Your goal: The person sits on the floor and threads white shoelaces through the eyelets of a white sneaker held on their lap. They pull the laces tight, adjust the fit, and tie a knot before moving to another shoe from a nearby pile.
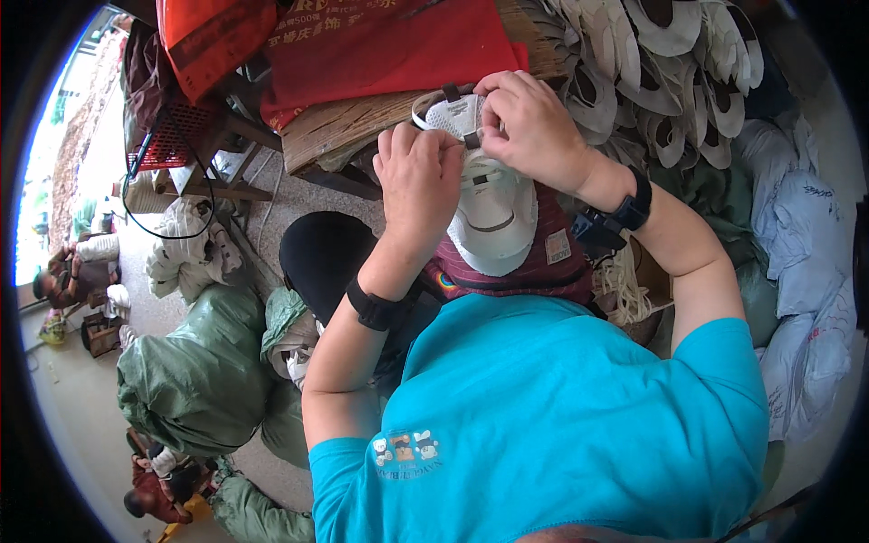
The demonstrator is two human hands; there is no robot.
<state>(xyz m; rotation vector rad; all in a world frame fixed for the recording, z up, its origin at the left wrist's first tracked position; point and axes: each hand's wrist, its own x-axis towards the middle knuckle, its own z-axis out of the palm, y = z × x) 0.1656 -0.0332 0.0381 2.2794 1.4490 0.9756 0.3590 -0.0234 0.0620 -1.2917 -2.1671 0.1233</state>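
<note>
Your right hand [534, 127] has thumb and fingers closed on the right edge of the white shoe [493, 249], at its far, mesh end. Your left hand [418, 181] is curled in at the opposite edge; looks closed on the shoe too, though the fingertips are partly hidden. Can't tell how firm either pinch is.

Shoe body sits just below the grip, over the maroon apron [563, 282]. Good support, I'd say: let the lap carry the weight and leave the fingers for fine work. A white strip [417, 116] loops out just left of the grip; best not to trap it under the left fingers. A dark tab [451, 92] sits between your hands at the far edge. Pull evenly from both sides or the soft end will likely skew.

Below right of the grip, the black box [597, 233] on your right wrist hangs near the shoe; mind any snag. Loose cords [625, 288] lie farther down that way. Beyond the grip, the wooden bench [317, 138] could probably brace the end.
</note>
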